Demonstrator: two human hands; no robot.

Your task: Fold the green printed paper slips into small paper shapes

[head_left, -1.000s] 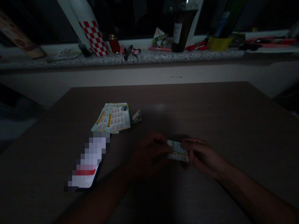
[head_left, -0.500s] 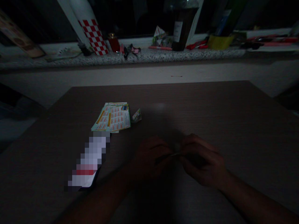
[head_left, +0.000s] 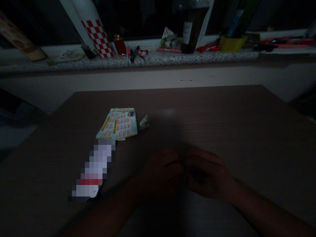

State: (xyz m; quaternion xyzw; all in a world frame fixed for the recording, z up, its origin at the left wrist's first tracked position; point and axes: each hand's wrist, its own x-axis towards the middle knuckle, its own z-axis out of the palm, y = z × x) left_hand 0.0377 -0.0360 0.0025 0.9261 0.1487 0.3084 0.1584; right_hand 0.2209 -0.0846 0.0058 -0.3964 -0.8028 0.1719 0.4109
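Note:
Low over the dark wooden table [head_left: 222, 115], my left hand [head_left: 163, 169] and my right hand [head_left: 207, 172] meet fingertip to fingertip. Both have their fingers curled in a pinch. Whatever lies between them is hidden by the fingers and the deep shadow. Beyond my left hand lies a small folded paper piece [head_left: 144, 122], greenish and white. Beside it rests a fanned stack of printed cards [head_left: 125, 125] with rows of red numbers. Nearer to me, left of my left forearm, a phone [head_left: 95, 168] lies with its screen lit and blurred out.
A granite sill [head_left: 158, 59] runs behind the table under dark windows. On it stand a red-and-white checked bottle [head_left: 98, 38], a small red bottle [head_left: 119, 44], a dark labelled bottle [head_left: 192, 33], a folded paper shape [head_left: 168, 38] and a yellow holder [head_left: 232, 43].
The small pale sliver that showed between my fingertips is now out of sight. My right hand has shifted slightly left and nearer to me. Cards, phone and folded piece stay put.

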